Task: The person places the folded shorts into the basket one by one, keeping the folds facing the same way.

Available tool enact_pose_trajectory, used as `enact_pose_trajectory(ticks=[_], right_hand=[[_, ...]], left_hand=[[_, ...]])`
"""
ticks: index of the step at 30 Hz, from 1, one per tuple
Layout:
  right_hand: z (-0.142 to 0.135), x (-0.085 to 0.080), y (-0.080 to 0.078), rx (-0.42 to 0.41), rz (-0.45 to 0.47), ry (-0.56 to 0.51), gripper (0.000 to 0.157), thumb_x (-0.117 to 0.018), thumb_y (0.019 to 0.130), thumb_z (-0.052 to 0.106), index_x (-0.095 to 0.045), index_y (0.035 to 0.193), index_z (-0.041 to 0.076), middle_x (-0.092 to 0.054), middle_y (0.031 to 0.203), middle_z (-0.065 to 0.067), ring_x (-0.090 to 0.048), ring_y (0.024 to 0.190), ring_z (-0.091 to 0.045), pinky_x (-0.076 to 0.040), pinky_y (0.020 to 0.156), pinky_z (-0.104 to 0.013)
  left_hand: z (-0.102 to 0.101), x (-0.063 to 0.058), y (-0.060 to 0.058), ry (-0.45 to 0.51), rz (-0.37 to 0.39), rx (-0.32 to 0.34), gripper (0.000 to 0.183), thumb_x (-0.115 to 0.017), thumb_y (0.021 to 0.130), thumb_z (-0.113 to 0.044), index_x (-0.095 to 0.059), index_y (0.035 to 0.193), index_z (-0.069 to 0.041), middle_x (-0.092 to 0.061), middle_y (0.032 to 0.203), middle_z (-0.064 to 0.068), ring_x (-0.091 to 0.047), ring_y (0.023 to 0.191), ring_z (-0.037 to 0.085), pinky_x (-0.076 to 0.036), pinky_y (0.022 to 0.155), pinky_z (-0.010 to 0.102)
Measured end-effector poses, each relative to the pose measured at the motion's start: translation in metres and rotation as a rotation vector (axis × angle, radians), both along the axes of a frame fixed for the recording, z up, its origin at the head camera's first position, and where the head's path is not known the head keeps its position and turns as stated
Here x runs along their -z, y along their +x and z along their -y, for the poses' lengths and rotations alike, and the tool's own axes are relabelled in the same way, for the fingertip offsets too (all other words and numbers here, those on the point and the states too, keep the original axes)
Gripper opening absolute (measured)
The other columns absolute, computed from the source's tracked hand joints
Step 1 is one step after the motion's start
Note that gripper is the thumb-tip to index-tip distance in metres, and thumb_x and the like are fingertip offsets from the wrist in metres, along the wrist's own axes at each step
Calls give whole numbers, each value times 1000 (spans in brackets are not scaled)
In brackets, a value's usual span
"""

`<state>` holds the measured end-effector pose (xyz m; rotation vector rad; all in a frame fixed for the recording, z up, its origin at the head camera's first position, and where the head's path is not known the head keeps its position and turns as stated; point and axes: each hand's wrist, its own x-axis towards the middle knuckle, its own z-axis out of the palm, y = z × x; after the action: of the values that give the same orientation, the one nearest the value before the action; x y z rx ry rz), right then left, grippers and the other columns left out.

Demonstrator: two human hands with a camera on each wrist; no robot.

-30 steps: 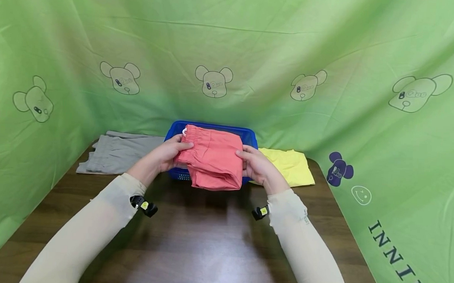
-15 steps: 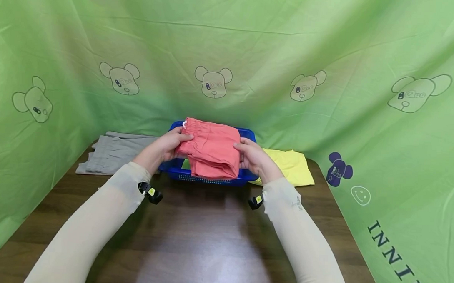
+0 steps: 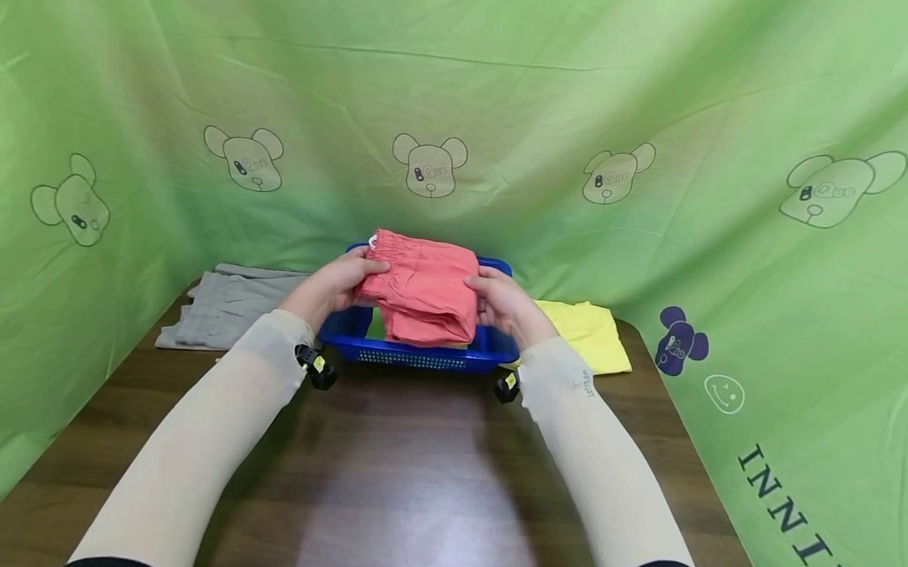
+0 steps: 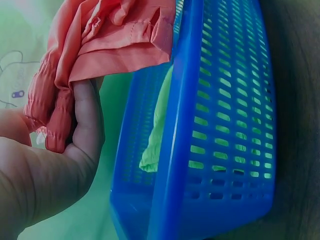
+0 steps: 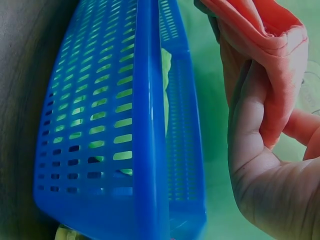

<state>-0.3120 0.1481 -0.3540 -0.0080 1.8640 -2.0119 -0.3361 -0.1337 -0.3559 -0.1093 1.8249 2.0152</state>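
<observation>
Folded coral-red shorts (image 3: 427,287) with an elastic waistband and a bit of white cord hang over a blue plastic basket (image 3: 414,357). My left hand (image 3: 341,280) grips the waistband end, thumb on top and fingers beneath, as the left wrist view shows. At the opposite end my right hand (image 3: 504,304) pinches the folded edge between thumb and fingers. Inside the basket lies a light green cloth (image 4: 157,125), partly hidden by the basket wall and the shorts. In both wrist views the shorts are held above the basket's rim (image 5: 150,125).
Folded grey shorts (image 3: 231,309) lie on the wooden table (image 3: 418,466) left of the basket. A yellow folded garment (image 3: 587,336) lies to its right. Green curtain (image 3: 506,93) with printed bear heads hangs behind and along both sides.
Both hands have moved the coral-red shorts away from me and slightly left, farther over the basket. More of the basket's front wall and the green cloth inside now show.
</observation>
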Motion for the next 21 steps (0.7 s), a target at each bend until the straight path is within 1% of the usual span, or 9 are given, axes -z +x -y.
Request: enact_pose_trajectory(ticks=[4, 9, 12, 15, 21], right_hand=[[3, 4, -7, 6, -1, 21, 40, -49, 108, 19, -43, 148, 12, -70, 99, -2, -73, 81, -17, -61, 67, -37], [5, 9, -15, 22, 23, 65, 44, -51, 107, 17, -43, 150, 13, -69, 94, -3, -72, 78, -18, -61, 66, -37], [6, 11, -19, 29, 37, 96, 47, -52, 107, 17, -41, 153, 14, -68, 96, -4, -71, 79, -18, -61, 67, -36], [7, 12, -23, 37, 47, 116, 48, -53, 106, 17, -41, 153, 15, -68, 99, -5, -71, 80, -18, -60, 69, -36], [9, 16, -29, 42, 62, 142, 47, -54, 106, 17, -43, 152, 15, -67, 104, -6, -70, 84, -19, -60, 73, -38]], left_hand=[[0, 4, -5, -10, -3, -20, 56, -55, 106, -17, -29, 155, -21, -64, 100, 2, -72, 74, 14, -61, 67, 36], [-1, 9, -11, -26, 8, -47, 55, -56, 105, -17, -30, 154, -22, -62, 99, 2, -71, 71, 13, -61, 64, 35], [-1, 12, -14, -40, 9, -51, 55, -56, 105, -17, -30, 154, -21, -62, 99, 1, -71, 71, 13, -61, 64, 34], [-2, 14, -18, -49, 6, -41, 55, -56, 105, -16, -30, 154, -20, -63, 99, 1, -71, 72, 13, -61, 66, 35], [-2, 19, -22, -67, -3, -36, 56, -54, 106, -15, -29, 156, -18, -61, 107, 4, -70, 74, 13, -61, 68, 35]])
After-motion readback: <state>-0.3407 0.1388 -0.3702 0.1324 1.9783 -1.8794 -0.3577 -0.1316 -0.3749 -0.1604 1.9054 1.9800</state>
